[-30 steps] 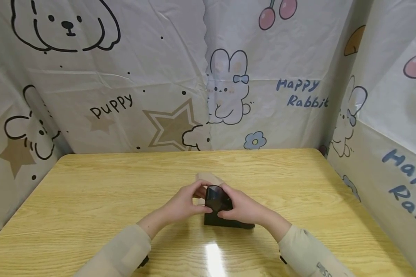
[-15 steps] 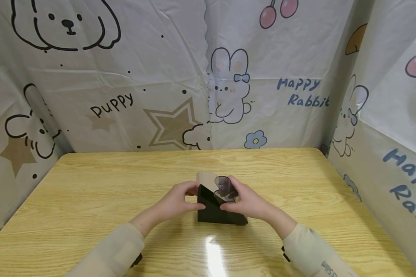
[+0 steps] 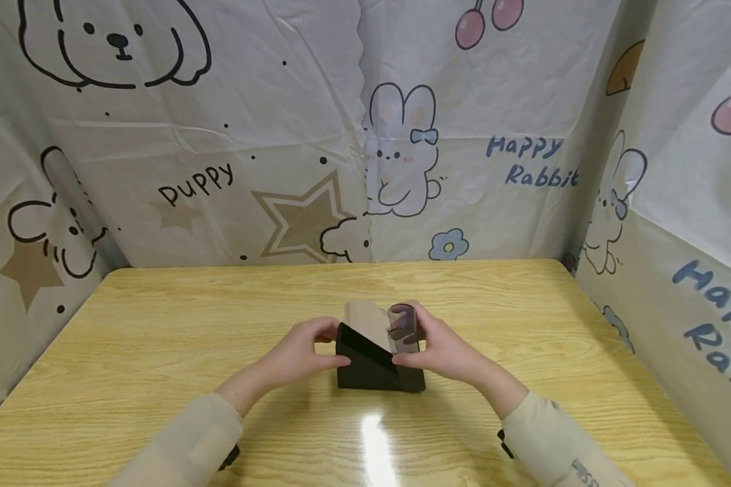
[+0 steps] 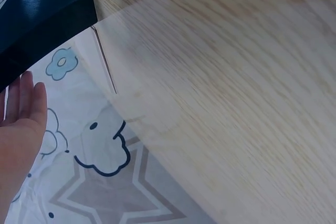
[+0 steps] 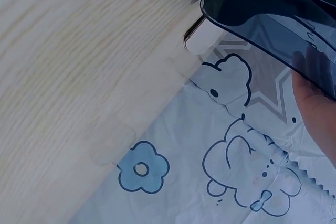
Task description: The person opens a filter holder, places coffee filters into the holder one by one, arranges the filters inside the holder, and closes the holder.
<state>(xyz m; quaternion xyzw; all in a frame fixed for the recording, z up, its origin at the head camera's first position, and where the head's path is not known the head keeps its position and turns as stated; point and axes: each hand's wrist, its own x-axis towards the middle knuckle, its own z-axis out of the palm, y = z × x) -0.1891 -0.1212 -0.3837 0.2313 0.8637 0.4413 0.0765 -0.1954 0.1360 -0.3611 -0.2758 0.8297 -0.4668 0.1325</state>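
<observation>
In the head view a black wedge-shaped box (image 3: 365, 365) stands at mid-table, its tall end to the left and its top sloping down rightward. My left hand (image 3: 298, 352) grips the tall end, thumb in front and fingers behind. The left wrist view shows those fingers (image 4: 31, 98) against the black side. At the low end my right hand (image 3: 435, 345) holds a smoky translucent panel (image 3: 404, 321) with a rounded, thin dark rim. In the right wrist view fingers show through this panel (image 5: 278, 43), which overlaps the box. Where panel and box join is hidden.
Just behind the box lies a beige, flat-faced item (image 3: 362, 314), partly covered by it. The wooden table (image 3: 189, 338) ends at the back against a printed cloth (image 3: 280, 135). More cloth hangs at the left and right sides.
The box has shifted left with my left hand. My right hand has carried the smoky panel up and right, away from the tall end, and the panel is now seen more edge-on.
</observation>
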